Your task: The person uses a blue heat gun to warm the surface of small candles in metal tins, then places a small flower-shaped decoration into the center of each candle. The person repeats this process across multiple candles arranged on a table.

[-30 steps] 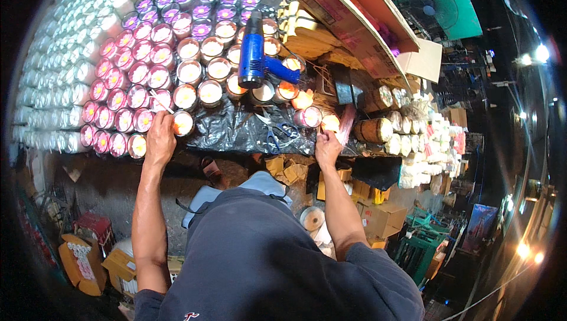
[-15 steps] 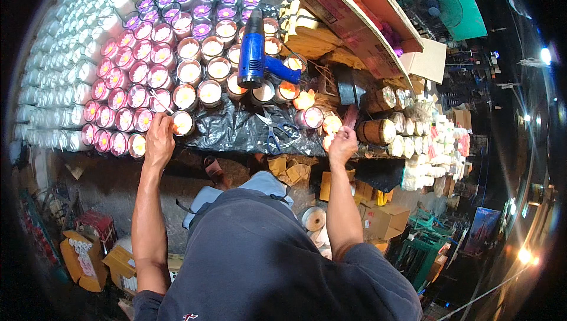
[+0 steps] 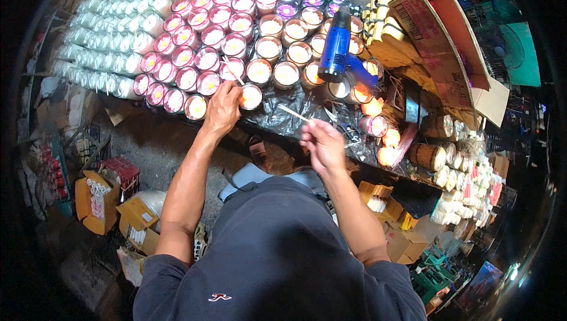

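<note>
My left hand (image 3: 224, 108) is closed in a pinch on a thin pale stick (image 3: 232, 70), whose tip reaches over a pink candle glass with a flower in it. Right beside its fingers stands a candle glass (image 3: 251, 97) with an orange-lit flower. Another thin pale stick (image 3: 292, 113) is pinched in my right hand (image 3: 323, 145), pointing up and left over the black plastic sheet (image 3: 274, 105). Scissors (image 3: 345, 126) lie just beyond that hand, partly hidden by it. A blue heat gun (image 3: 336, 49) rests across candle glasses.
Rows of pink candle glasses (image 3: 183, 56), purple-flowered ones (image 3: 287, 9) and plain white glasses (image 3: 118, 43) cover the left and back. To the right are a bundle of thin reddish sticks (image 3: 405, 144), a wooden cup (image 3: 426, 155) and a large cardboard box (image 3: 428, 37). Open boxes (image 3: 94, 203) stand below the table.
My right hand has moved left from beside the reddish bundle and now shows a thin stick in its fingers. My left hand keeps its stick near the same candle glass. The whole view has turned.
</note>
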`<action>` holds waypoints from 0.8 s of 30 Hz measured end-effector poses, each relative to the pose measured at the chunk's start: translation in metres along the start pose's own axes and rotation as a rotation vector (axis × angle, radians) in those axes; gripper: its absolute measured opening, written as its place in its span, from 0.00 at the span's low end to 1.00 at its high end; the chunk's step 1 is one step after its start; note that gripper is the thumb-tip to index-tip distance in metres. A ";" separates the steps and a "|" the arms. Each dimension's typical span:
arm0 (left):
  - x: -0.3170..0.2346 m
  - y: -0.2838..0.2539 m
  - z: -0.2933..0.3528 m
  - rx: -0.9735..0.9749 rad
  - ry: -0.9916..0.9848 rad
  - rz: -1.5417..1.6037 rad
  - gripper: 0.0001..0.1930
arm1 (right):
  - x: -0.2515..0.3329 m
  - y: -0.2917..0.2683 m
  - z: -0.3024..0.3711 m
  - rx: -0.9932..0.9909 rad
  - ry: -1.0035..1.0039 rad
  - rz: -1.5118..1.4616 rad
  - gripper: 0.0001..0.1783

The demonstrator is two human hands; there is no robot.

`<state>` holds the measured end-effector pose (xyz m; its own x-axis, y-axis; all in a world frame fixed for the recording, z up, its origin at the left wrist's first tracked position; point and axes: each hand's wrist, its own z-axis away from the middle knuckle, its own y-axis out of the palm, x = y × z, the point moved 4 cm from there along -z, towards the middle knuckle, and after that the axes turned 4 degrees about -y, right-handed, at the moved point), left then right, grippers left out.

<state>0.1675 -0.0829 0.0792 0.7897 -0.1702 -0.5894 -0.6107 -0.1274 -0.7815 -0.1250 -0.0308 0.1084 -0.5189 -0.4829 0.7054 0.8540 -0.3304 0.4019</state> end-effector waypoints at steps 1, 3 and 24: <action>-0.002 -0.003 0.001 -0.008 -0.015 0.013 0.08 | -0.014 0.015 -0.009 0.018 0.026 0.042 0.07; -0.002 -0.003 0.001 -0.024 -0.011 0.018 0.08 | -0.037 0.035 -0.027 0.038 0.029 0.111 0.07; -0.004 -0.001 -0.001 -0.031 0.041 0.011 0.06 | -0.082 0.058 -0.071 0.100 0.161 0.076 0.04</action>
<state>0.1653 -0.0835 0.0825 0.7802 -0.2114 -0.5887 -0.6215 -0.1557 -0.7678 -0.0355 -0.0681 0.0321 -0.4455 -0.6292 0.6370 0.8864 -0.2098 0.4127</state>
